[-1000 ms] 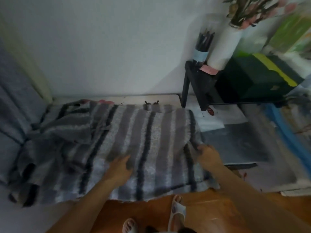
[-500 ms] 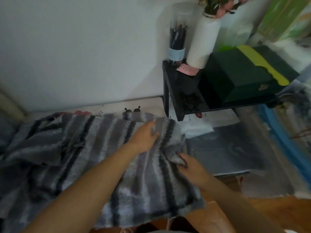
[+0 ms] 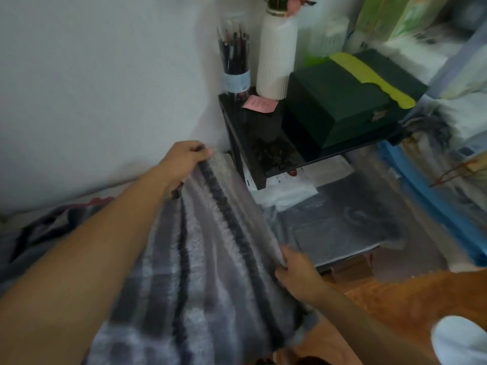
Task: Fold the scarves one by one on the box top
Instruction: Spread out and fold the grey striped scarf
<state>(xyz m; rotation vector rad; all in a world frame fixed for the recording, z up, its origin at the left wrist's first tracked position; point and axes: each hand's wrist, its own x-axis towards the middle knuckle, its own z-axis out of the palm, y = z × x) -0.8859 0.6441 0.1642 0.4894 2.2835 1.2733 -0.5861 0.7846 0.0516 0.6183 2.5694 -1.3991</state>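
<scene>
Beside the small black wooden side table (image 3: 237,133), at its left, your left hand (image 3: 184,159) is reaching far out and gripping the far corner of the fuzzy grey scarf with dark and pale stripes (image 3: 210,246), fingers curled over the cloth edge. Your right hand (image 3: 295,272) is working nearer you, in front of that table, pinching the scarf's right-hand edge, fingers tucked under the fabric. Between the two hands the scarf's edge is running in a taut line; the rest is draping down and leftward beneath your left forearm. What the scarf is lying on you cannot tell, since the cloth is covering it.

On the black table a clear jar of dark pencils (image 3: 234,64) is standing just beside a white ribbed vase (image 3: 276,56), with a pink paper note (image 3: 259,104) at their base. A dark green box with a yellow-green band (image 3: 342,98) is sitting to the right of the vase. Grey plastic-wrapped bundles (image 3: 337,222) are lying in front of the table, right of the scarf.
</scene>
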